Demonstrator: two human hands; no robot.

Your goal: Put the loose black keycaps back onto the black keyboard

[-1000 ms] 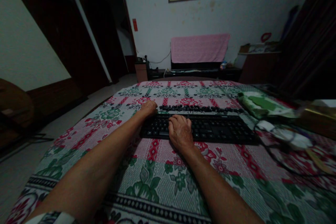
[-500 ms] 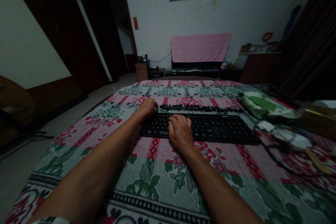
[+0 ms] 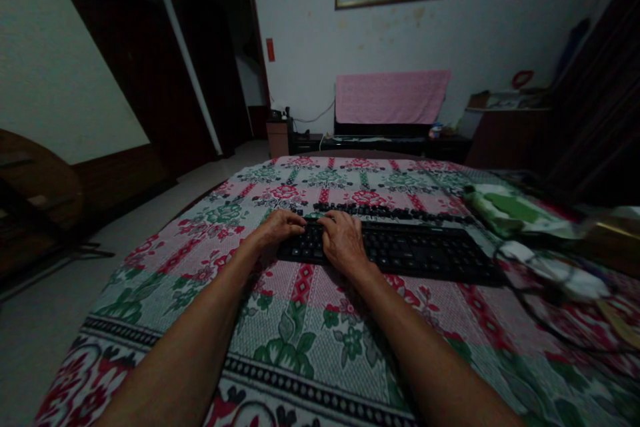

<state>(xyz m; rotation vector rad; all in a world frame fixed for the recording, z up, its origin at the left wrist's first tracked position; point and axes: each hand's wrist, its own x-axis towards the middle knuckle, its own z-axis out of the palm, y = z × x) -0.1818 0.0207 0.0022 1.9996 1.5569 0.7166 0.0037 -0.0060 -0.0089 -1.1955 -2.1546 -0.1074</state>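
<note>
A black keyboard (image 3: 420,255) lies across a flowered bedspread (image 3: 320,340). Just beyond its far edge runs a row of loose black keycaps (image 3: 400,213). My left hand (image 3: 279,227) sits at the keyboard's far left corner with its fingers curled in; what they hold, if anything, is hidden. My right hand (image 3: 343,241) lies palm down on the left keys, fingers slightly bent, fingertips near the far edge and close to the left hand's fingertips.
A green and white packet (image 3: 505,208) lies at the right. Nearer me are a white object (image 3: 550,268) and a dark cable (image 3: 545,320). Past the bed, a pink cloth (image 3: 393,96) covers a screen on a low cabinet. The floor (image 3: 45,313) is to the left.
My left hand has come back from beyond the keyboard's corner onto its far left edge. My right hand has slid forward and left towards it. The view has shifted a little.
</note>
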